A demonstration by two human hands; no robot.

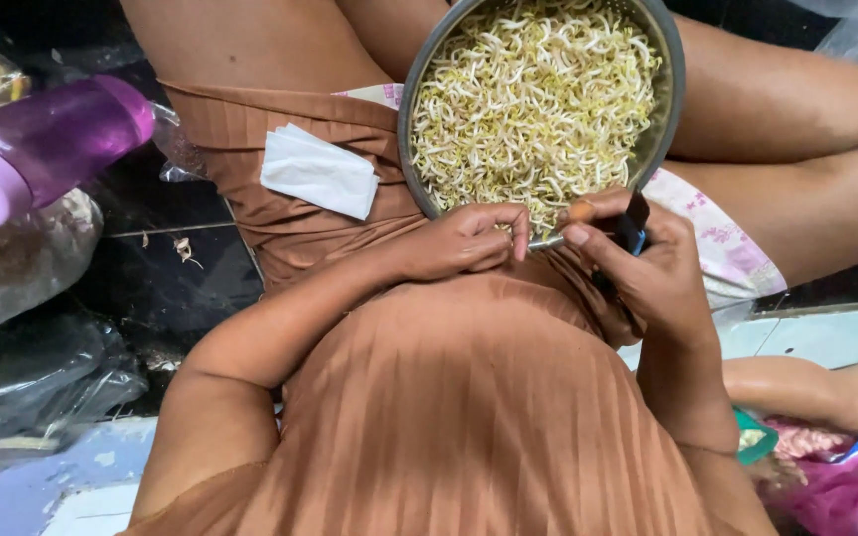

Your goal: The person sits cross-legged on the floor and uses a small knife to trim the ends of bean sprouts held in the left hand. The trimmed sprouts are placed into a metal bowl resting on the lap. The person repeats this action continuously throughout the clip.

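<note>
A round metal bowl (411, 94) full of pale bean sprouts (533, 94) rests on my lap over a brown pleated garment. My left hand (464, 241) is at the bowl's near rim with fingers curled and thumb and forefinger pinched together; whatever it pinches is too small to tell. My right hand (643, 268) is just right of it, closed around a small dark knife (633, 228) with a blue part on its handle, thumb near the blade. A folded white tissue (318, 174) lies on my thigh left of the bowl.
A purple plastic bottle (42, 149) lies on its side at the left over clear plastic bags (22, 268) on a dark floor. Another person's arm (816, 392) and a pink cloth (836, 481) are at the lower right. A light tiled ledge (826, 337) runs along the right.
</note>
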